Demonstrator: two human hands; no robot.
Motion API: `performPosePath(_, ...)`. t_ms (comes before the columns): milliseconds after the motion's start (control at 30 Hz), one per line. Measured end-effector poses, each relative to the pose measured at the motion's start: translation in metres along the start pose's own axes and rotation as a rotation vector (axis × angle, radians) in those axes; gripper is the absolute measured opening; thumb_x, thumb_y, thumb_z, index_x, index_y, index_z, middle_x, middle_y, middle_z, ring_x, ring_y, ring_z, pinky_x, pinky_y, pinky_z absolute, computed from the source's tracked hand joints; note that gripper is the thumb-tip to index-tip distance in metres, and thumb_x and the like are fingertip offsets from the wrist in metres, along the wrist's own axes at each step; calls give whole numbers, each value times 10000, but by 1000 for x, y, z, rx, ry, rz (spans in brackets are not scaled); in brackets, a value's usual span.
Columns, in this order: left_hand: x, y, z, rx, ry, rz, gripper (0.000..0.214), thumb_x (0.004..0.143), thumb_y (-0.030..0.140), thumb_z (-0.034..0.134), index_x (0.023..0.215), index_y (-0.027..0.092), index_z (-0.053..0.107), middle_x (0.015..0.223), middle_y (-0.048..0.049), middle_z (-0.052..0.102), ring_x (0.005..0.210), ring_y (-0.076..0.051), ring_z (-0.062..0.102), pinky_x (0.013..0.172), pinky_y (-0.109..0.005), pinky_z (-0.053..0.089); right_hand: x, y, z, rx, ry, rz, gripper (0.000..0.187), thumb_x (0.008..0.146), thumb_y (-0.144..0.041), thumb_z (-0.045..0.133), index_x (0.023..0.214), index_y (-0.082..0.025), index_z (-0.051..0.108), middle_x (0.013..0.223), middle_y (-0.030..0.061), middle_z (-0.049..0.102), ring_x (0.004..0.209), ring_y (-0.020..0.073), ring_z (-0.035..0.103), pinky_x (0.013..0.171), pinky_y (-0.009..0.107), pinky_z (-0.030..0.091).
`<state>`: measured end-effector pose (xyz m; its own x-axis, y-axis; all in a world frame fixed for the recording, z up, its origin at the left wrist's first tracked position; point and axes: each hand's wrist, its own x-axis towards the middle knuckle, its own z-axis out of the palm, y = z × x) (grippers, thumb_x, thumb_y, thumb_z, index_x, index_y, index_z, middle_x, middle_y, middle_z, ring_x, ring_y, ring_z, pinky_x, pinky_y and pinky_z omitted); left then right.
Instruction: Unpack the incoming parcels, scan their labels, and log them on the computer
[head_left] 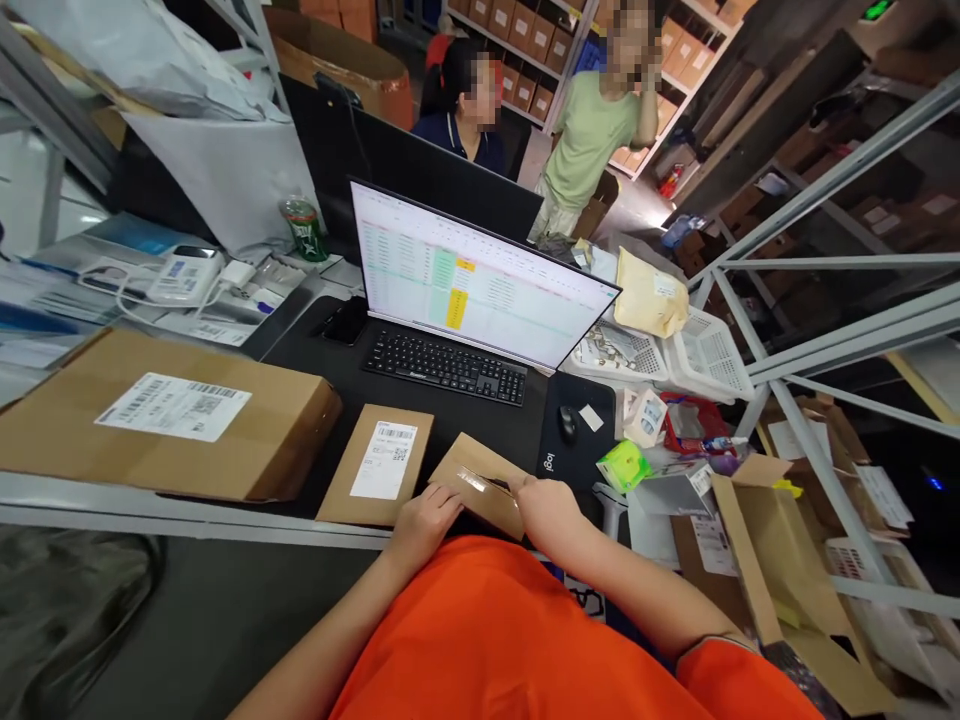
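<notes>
A small brown cardboard box (480,480) with clear tape along its top sits at the near desk edge, tilted, between both my hands. My left hand (426,522) grips its near left end with curled fingers. My right hand (546,508) holds its right end, fingers closed over the edge. Just left of it lies a flat brown parcel (375,466) with a white barcode label. A large cardboard box (165,430) with a shipping label rests further left.
Behind are a keyboard (446,366), a monitor (472,275) showing a spreadsheet, a mouse (568,424) on a black pad and a phone (343,322). White baskets (709,352) and clutter sit right. An open carton (780,560) stands lower right. Two people are behind the desk.
</notes>
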<state>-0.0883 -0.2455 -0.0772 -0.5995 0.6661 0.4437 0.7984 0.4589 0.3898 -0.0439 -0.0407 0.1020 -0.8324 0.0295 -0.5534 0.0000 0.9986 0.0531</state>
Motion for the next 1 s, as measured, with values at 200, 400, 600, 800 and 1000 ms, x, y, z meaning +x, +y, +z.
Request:
performPosePath(200, 9, -1, -1, -4, -2, 24, 231, 1015, 200, 504, 1020, 211, 735, 1005, -51, 762, 961, -187, 679, 817, -313, 585, 3, -13, -1, 41, 80, -24, 588, 953, -63, 451, 1530, -162, 494, 1093, 174, 752, 956, 237, 762, 754, 286, 589)
performPosePath(400, 5, 0, 2, -8, 29, 30, 217, 1005, 182, 523, 1023, 203, 739, 981, -48, 774, 945, -176, 688, 805, -294, 592, 43, -37, -2, 56, 86, -9, 563, 941, -101, 519, 1502, -136, 510, 1042, 176, 766, 851, 248, 762, 708, 311, 599)
performPosePath(600, 1, -1, 4, -33, 26, 7, 231, 1010, 198, 514, 1037, 227, 742, 997, -45, 781, 956, -185, 698, 823, -316, 605, 33, -32, 1, 33, 117, -32, 401, 937, -84, 534, 1322, -119, 644, 1062, 179, 768, 906, 255, 770, 730, 299, 598)
performPosePath(800, 1, -4, 3, -42, -7, 1, 229, 1001, 186, 514, 1031, 227, 737, 1015, -53, 772, 989, -190, 695, 848, -318, 595, 8, -17, 1, 16, 37, 33, 400, 945, -56, 515, 1316, -112, 655, 1042, 179, 766, 939, 271, 774, 750, 315, 602)
performPosePath(1000, 11, -5, 1, -42, -90, 22, 339, 950, 219, 587, 1283, 210, 650, 1246, -115, 723, 1181, -265, 656, 969, -405, 574, -27, 4, 13, -34, -35, 101, 554, 978, -53, 409, 1515, -144, 516, 1115, 193, 722, 925, 287, 769, 713, 351, 603)
